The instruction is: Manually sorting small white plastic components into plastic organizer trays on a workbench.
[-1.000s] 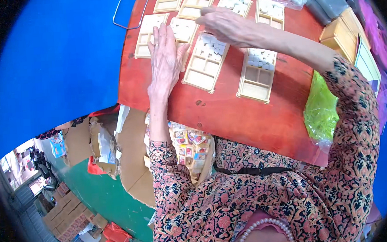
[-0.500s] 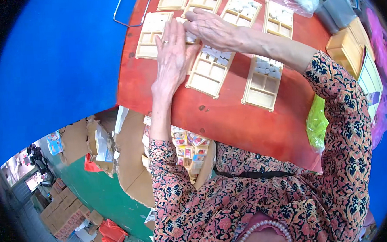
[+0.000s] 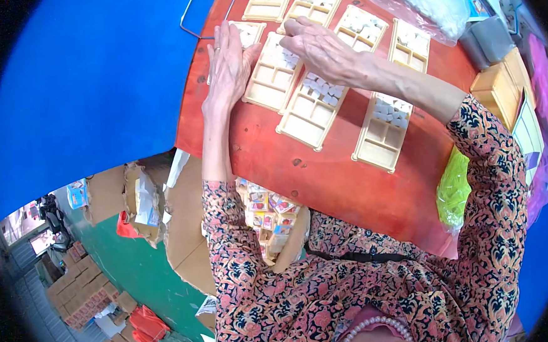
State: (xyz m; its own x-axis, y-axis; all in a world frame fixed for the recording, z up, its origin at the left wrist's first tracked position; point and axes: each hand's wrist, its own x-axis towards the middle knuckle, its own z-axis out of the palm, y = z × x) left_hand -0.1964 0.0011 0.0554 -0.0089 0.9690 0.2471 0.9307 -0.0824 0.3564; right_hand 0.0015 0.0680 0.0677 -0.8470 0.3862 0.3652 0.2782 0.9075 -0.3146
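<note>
Toward the far left corner of the bench (image 3: 326,199), the left hand (image 3: 227,73) now covers much of the left tray (image 3: 261,30), which showed plainly half a second ago, when both hands met over the middle tray (image 3: 269,90). That tray now shows most of its compartments between the hands, with white pieces (image 3: 289,60) toward its far end. The left hand's fingers are straight and close together, thumb spread, with nothing seen in their hold. The right hand (image 3: 326,52) bends its fingers over the middle tray's far end; I cannot tell whether they grip anything.
</note>
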